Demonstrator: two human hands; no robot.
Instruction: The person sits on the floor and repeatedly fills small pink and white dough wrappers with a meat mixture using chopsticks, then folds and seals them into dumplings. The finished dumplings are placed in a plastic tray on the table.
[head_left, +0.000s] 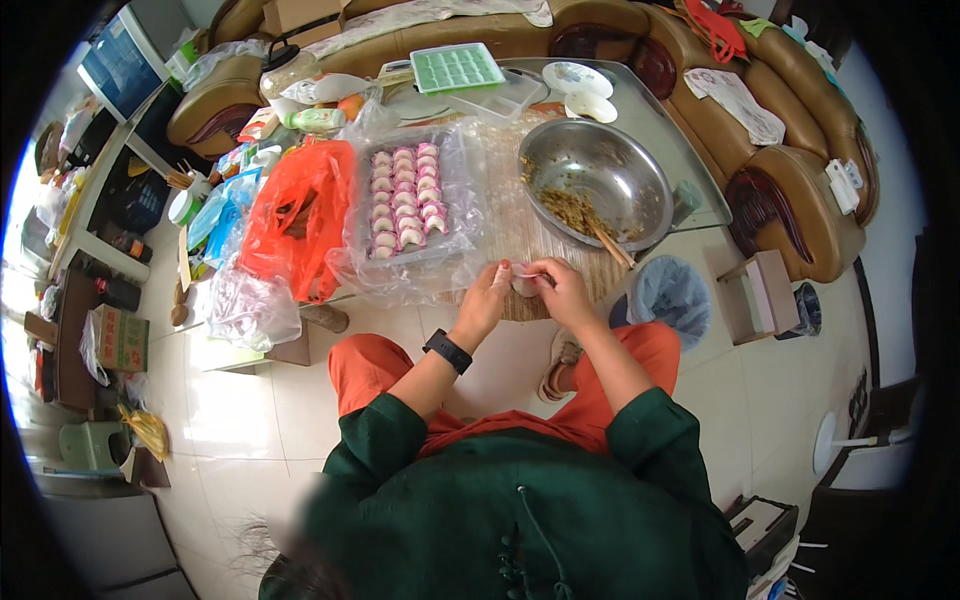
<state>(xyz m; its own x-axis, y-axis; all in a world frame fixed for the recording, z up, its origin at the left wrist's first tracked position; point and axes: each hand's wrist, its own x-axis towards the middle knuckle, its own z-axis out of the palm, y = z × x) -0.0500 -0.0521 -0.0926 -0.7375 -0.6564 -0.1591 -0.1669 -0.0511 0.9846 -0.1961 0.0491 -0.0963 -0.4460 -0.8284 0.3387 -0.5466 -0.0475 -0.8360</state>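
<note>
Between my two hands, at the near edge of the table, is a pale dumpling (523, 283). My left hand (487, 293) has its fingers closed on the dumpling's left side. On the other side, my right hand (561, 290) pinches its edge. Just beyond my right hand stands a large steel bowl (640, 180) with brown-green filling (570, 208) in its bottom. A pair of wooden chopsticks (612, 246) leans out over the bowl's near rim. To the left, a plastic-lined tray holds rows of folded dumplings (405, 196) in pink and white.
A red plastic bag (298, 215) and a clear bag (255, 308) lie left of the tray. At the back are a green compartment tray (458, 68) and white bowls (590, 106). A lined bin (672, 300) stands by my right knee. Sofas edge the table's far side.
</note>
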